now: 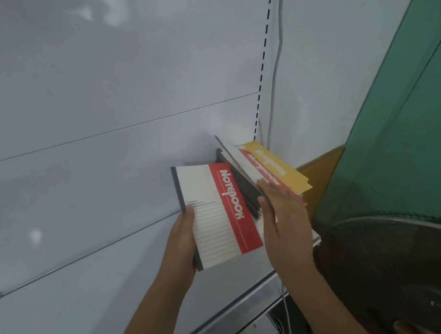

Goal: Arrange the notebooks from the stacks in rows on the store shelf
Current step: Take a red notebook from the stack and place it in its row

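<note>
White shelf (pixel 90 223): left hand (pixel 182 234) grips notebook (pixel 216 212), right hand (pixel 282 214) flat against row (pixel 262 170).

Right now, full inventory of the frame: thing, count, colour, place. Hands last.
red-and-white notebook: one, "Notebook" on its red band, held in front of the shelf, left of the row.
row of notebooks: count unclear, dark spines, red cover in front, leaning right at the shelf's right end.
yellow notebook: one, rightmost in the row.
shelf: one, pale grey, slotted upright at right.
green panel: one, far right.
fan grille: one, dark, lower right.
left hand: grips the red-and-white notebook's lower left edge.
right hand: flat against the row.
</note>
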A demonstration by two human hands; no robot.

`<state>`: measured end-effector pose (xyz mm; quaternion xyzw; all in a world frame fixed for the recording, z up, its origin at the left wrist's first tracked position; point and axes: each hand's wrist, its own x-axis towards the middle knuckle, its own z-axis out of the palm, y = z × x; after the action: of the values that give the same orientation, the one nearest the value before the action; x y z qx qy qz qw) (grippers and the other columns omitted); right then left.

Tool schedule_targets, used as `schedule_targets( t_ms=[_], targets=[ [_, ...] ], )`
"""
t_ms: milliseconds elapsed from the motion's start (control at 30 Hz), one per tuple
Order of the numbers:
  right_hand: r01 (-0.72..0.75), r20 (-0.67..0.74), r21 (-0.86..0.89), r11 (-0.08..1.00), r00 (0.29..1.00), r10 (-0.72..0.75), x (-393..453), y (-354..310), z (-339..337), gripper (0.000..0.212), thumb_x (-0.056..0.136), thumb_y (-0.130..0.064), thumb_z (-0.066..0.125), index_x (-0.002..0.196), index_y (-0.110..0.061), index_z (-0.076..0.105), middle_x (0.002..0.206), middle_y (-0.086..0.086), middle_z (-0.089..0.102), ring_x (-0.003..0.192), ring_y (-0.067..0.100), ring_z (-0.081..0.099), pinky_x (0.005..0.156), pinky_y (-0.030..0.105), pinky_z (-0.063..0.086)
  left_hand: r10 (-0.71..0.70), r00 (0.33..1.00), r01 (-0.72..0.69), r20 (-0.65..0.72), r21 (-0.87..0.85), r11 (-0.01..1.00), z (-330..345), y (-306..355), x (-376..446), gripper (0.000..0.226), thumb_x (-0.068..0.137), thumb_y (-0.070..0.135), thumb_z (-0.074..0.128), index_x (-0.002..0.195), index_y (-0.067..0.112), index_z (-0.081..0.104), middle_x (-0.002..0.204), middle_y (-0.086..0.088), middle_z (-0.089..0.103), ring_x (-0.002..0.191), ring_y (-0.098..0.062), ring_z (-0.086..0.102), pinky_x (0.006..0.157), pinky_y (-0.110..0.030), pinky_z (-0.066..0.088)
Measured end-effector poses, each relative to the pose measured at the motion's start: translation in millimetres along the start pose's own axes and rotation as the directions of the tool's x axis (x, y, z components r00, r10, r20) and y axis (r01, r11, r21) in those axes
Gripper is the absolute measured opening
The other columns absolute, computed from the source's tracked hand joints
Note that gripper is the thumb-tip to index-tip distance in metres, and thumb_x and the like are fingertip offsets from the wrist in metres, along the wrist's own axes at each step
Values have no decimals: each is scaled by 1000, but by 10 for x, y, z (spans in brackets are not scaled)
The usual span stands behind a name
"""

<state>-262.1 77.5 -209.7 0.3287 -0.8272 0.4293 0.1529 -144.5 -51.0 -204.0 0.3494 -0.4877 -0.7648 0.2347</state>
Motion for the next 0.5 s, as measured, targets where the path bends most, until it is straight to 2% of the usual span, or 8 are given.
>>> schedule_targets(
  t_ms=[100, 167, 267, 333, 400, 433, 500],
  targets=[
    [204, 7, 55, 977, 979, -205, -111, -99, 23, 43, 106, -48, 25, 139, -30, 46, 144, -5, 53, 140, 16, 39, 119, 48, 24, 31, 999, -26, 42, -104, 994, 181, 44, -75, 40, 102, 49, 37, 117, 24, 65, 101, 0, 77, 91, -19, 75, 75, -37, 58],
    [358, 34, 11, 934, 933, -358, -187, -83, 61, 44, 108, -40, 25, 140, -25, 51, 144, -5, 54, 142, 18, 37, 120, 49, 20, 15, 999, -7, 37, -208, 978, 244, 64, -103, 47, 101, 52, 35, 122, 21, 63, 108, -1, 76, 98, -19, 73, 84, -40, 55],
    [513, 198, 12, 858, 840, -505, -318, -77, 120, 49, 107, -46, 30, 140, -20, 55, 146, -4, 51, 143, 19, 38, 117, 53, 27, -22, 999, 29, 27, -322, 946, 253, 73, -141, 57, 95, 60, 40, 126, 19, 62, 118, -7, 73, 110, -27, 69, 98, -47, 50],
    [483, 333, 111, 868, 805, -491, -424, -113, 107, 56, 104, -55, 30, 146, -22, 46, 150, -7, 46, 145, 9, 32, 118, 50, 27, -19, 1000, 16, -5, -294, 956, 219, 47, -163, 44, 98, 43, 51, 130, 14, 59, 118, -11, 72, 109, -31, 69, 99, -50, 50],
    [339, 388, 213, 916, 831, -398, -434, -162, 23, 61, 102, -61, 25, 150, -27, 36, 151, -11, 45, 142, -3, 25, 118, 36, 22, 15, 996, -31, -87, -196, 980, 148, 17, -197, 32, 99, 21, 54, 130, 13, 59, 114, -9, 74, 104, -30, 71, 90, -48, 56],
    [261, 409, 239, 935, 847, -340, -397, -182, -32, 60, 101, -63, 23, 151, -32, 33, 149, -14, 44, 139, -8, 24, 118, 30, 22, 38, 993, -55, -114, -147, 988, 107, 14, -232, 30, 99, 18, 55, 129, 15, 59, 113, -7, 74, 102, -28, 72, 85, -45, 58],
    [165, 417, 278, 946, 867, -273, -263, -208, -95, 52, 101, -62, 26, 147, -40, 32, 141, -20, 46, 132, -7, 35, 112, 28, 35, 92, 984, -103, -153, -67, 992, 11, 25, -335, 28, 99, 22, 57, 126, 22, 59, 112, -2, 75, 99, -25, 73, 80, -43, 59]
  ],
)
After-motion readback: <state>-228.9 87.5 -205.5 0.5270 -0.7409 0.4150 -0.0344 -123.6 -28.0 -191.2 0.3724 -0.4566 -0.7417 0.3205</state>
